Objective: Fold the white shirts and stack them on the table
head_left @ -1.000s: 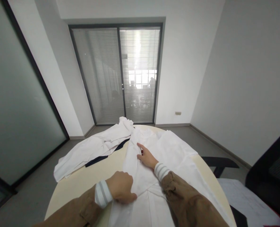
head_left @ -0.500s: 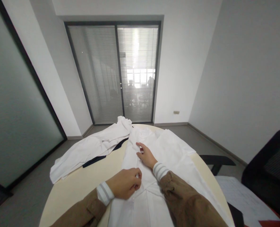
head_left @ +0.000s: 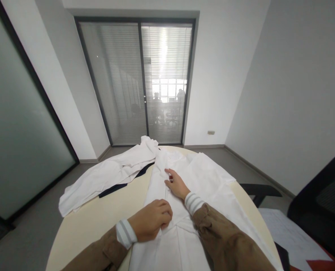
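A long white coat (head_left: 207,180) lies spread along the round table, its far end near the table's back edge. My left hand (head_left: 153,220) is closed at the coat's left front edge, with the fingertips curled down onto the cloth. Ahead and to the right, my right hand (head_left: 177,184) rests on the coat with thumb and fingers apart. Between the hands a lengthwise edge of the cloth shows. A crosswise seam with folds lies close to my right sleeve.
Another crumpled white garment (head_left: 107,173) lies along the table's left edge, over a dark navy piece (head_left: 113,190). The cream tabletop (head_left: 99,218) shows between the garments. At the right stand a black chair (head_left: 322,203) and printed papers (head_left: 291,233). A glass door with blinds (head_left: 164,113) is behind.
My left hand has shifted slightly right and turned, so its finger gap no longer shows. My right hand stays nearly in place on the coat. The view tilts slightly.
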Demonstrator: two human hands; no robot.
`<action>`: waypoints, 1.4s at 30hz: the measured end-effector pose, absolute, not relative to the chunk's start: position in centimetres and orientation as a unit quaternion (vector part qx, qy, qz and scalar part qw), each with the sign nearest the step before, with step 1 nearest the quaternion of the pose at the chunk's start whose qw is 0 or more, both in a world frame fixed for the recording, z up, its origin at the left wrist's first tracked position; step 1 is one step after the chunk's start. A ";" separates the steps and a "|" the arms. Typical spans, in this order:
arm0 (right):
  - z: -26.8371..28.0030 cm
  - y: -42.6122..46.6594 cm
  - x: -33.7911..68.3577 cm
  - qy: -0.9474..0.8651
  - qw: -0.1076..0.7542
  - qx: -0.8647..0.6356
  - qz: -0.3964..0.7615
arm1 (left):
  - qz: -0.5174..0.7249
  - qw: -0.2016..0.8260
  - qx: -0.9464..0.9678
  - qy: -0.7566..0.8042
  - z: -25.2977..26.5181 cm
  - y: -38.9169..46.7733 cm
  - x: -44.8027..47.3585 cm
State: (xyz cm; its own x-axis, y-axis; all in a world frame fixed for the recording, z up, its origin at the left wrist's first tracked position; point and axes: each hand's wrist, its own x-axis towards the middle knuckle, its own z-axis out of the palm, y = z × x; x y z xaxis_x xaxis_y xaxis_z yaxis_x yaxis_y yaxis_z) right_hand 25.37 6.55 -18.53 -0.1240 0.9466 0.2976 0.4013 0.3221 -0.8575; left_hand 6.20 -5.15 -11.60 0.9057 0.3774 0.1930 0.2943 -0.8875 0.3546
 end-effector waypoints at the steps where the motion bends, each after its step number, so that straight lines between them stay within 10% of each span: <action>1: -18.6 6.5 25.4 -0.683 0.443 -0.495 0.304 | 0.132 0.165 0.960 0.185 -11.5 -5.1 6.2; 23: -19.0 7.0 26.0 -0.697 0.451 -0.495 0.255 | 0.005 0.303 0.939 0.164 -10.4 -6.9 5.5; 30: -18.6 7.0 26.1 -0.675 0.468 -0.510 0.257 | 0.149 0.374 0.910 0.100 -9.0 -7.2 6.4; 42: -18.8 7.3 26.2 -0.687 0.451 -0.532 0.202 | 0.118 0.203 0.968 0.089 -12.7 -8.8 8.5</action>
State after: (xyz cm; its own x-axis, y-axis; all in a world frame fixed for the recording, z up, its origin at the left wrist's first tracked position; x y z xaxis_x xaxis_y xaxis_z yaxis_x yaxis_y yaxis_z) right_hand 26.22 7.28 -18.80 -0.0253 0.9140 0.4050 0.5490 0.3513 -0.7584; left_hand 8.46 -8.76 -12.74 0.9565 0.2194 0.1921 0.1237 -0.9018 0.4141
